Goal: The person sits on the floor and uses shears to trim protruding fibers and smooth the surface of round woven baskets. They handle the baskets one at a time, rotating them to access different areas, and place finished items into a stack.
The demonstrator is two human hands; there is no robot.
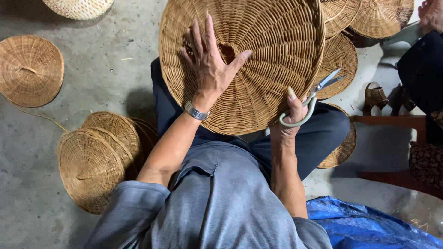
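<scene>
A large round woven rattan cone [272,50] with a hole at its centre rests over my lap. My left hand [210,64], with a watch on the wrist, lies flat on its outer surface, fingers spread beside the hole. My right hand [290,117] grips the cone's lower right rim and also holds a pair of pale-handled scissors [311,99], blades apart and pointing up to the right.
More woven cones lie on the concrete floor: one at the left [30,69], a stack at lower left [94,157], several at the upper right [369,18]. A blue tarp [360,226] lies at lower right. A wooden stool [392,122] and another person's foot [431,14] are at right.
</scene>
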